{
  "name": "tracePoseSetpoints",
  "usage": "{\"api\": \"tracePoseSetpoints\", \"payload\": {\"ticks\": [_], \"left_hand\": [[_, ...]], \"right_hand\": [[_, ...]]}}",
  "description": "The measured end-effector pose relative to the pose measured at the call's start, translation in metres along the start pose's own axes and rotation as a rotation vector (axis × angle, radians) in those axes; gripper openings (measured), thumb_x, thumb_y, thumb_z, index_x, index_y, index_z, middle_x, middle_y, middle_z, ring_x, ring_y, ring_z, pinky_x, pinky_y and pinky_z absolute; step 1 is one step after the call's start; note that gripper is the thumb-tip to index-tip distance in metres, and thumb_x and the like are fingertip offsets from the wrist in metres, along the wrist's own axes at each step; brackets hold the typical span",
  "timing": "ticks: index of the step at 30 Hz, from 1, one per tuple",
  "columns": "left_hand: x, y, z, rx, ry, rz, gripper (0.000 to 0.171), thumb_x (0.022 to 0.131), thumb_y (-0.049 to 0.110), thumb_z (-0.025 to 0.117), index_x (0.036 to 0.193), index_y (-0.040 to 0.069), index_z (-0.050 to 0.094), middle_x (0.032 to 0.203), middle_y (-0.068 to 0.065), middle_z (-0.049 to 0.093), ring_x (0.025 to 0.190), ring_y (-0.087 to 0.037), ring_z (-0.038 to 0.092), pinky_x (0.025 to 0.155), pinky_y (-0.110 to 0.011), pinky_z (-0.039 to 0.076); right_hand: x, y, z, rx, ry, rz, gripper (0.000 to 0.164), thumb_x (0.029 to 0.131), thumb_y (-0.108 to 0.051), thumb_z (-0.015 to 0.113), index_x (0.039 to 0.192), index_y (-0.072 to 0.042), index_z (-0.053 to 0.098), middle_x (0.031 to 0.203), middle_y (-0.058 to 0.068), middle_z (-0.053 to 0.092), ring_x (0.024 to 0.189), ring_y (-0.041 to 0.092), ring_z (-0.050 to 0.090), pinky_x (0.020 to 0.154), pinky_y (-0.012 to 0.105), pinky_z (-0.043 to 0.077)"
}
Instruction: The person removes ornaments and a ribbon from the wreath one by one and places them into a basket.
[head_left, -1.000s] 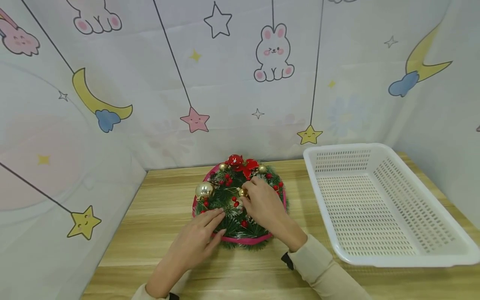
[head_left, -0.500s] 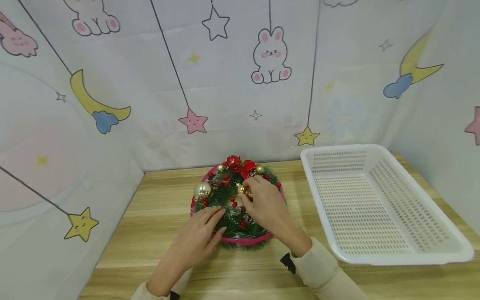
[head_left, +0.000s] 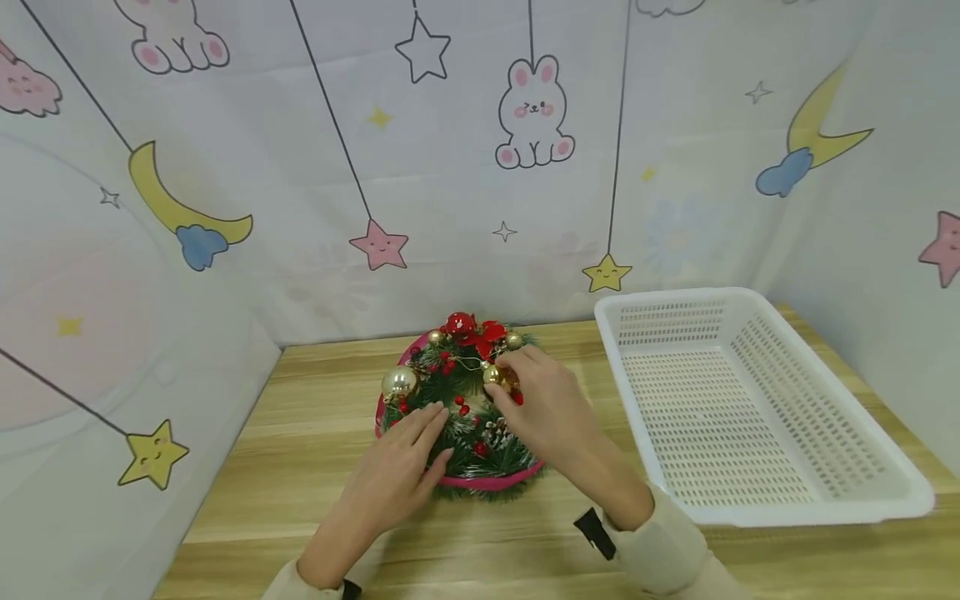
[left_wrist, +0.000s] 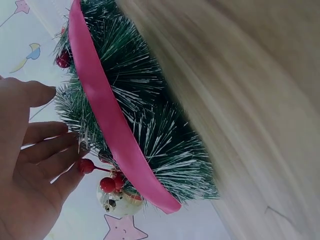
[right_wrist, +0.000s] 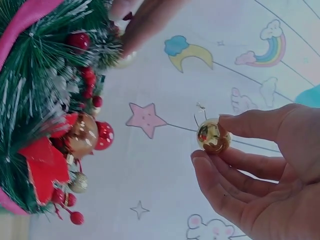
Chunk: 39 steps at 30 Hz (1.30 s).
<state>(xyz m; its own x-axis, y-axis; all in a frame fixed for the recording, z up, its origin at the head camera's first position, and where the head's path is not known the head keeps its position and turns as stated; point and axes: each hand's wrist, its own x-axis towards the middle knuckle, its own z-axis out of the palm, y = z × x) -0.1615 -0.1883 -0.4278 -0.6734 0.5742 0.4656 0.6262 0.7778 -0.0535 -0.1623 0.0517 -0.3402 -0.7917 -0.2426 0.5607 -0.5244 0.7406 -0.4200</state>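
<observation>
A green Christmas wreath (head_left: 502,458) with a pink ribbon (left_wrist: 107,107) round it lies on the table. Between thumb and fingertips my right hand (head_left: 551,408) pinches a small gold bauble (right_wrist: 214,136), held apart from the wreath in the right wrist view; a thin loop sticks out of it. My left hand (head_left: 393,471) rests on the wreath's near left side, fingers extended, fingertips among the needles. Red berries (head_left: 480,449), a pinecone (head_left: 497,432), a pale gold bauble (head_left: 399,382), a red bauble (head_left: 461,324) and a red flower (head_left: 489,333) decorate the wreath.
To the right on the wooden table (head_left: 300,442) stands a white perforated plastic basket (head_left: 795,514). Behind the table hangs a white cloth (head_left: 450,167) printed with stars, moons and rabbits.
My right hand has drawn the gold bauble up and a little to the right, and its loop shows more. The left hand stays on the wreath. The head view has shifted slightly.
</observation>
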Motion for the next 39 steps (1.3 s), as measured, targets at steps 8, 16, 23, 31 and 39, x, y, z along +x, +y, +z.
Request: {"api": "tracePoseSetpoints", "payload": {"ticks": [8, 16, 23, 31, 39], "left_hand": [[0.002, 0.005, 0.002, 0.0, -0.046, -0.025, 0.058, 0.098, 0.03, 0.076, 0.144, 0.0, 0.062, 0.146, -0.017, 0.065, 0.134, -0.031, 0.065, 0.109, -0.045, 0.057], [0.006, 0.009, 0.002, 0.031, -0.103, -0.032, 0.058, 0.101, 0.032, 0.072, 0.147, 0.0, 0.059, 0.15, -0.018, 0.062, 0.139, -0.03, 0.062, 0.114, -0.045, 0.054], [0.008, 0.012, 0.003, 0.013, -0.111, -0.021, 0.058, 0.102, 0.031, 0.071, 0.147, -0.002, 0.059, 0.15, -0.019, 0.062, 0.14, -0.03, 0.061, 0.115, -0.045, 0.053], [0.009, 0.016, 0.003, -0.049, -0.143, -0.05, 0.058, 0.103, 0.032, 0.069, 0.148, -0.002, 0.058, 0.152, -0.019, 0.06, 0.14, -0.033, 0.06, 0.111, -0.045, 0.056], [0.008, 0.016, 0.005, -0.063, -0.178, -0.064, 0.059, 0.104, 0.035, 0.067, 0.15, 0.0, 0.056, 0.155, -0.018, 0.058, 0.141, -0.034, 0.06, 0.112, -0.045, 0.056]], "right_hand": [[-0.002, 0.0, -0.035, 0.086, -0.033, 0.042, 0.025, 0.091, -0.011, 0.082, 0.112, 0.0, 0.075, 0.1, 0.011, 0.077, 0.085, 0.023, 0.073, 0.075, 0.036, 0.063], [-0.004, 0.01, -0.072, 0.157, -0.025, 0.068, 0.024, 0.092, -0.008, 0.081, 0.113, 0.0, 0.076, 0.103, 0.01, 0.079, 0.088, 0.021, 0.077, 0.084, 0.041, 0.066], [-0.005, 0.023, -0.086, 0.119, -0.025, 0.064, 0.023, 0.092, -0.008, 0.08, 0.114, -0.001, 0.076, 0.103, 0.01, 0.077, 0.09, 0.023, 0.078, 0.085, 0.04, 0.066], [-0.002, 0.038, -0.097, 0.1, -0.049, 0.076, 0.021, 0.094, -0.011, 0.079, 0.112, -0.001, 0.076, 0.102, 0.009, 0.079, 0.089, 0.022, 0.079, 0.083, 0.043, 0.066], [-0.001, 0.058, -0.11, 0.098, -0.097, 0.146, 0.023, 0.093, -0.012, 0.081, 0.113, -0.003, 0.076, 0.105, 0.011, 0.08, 0.092, 0.026, 0.08, 0.085, 0.047, 0.065]]}}
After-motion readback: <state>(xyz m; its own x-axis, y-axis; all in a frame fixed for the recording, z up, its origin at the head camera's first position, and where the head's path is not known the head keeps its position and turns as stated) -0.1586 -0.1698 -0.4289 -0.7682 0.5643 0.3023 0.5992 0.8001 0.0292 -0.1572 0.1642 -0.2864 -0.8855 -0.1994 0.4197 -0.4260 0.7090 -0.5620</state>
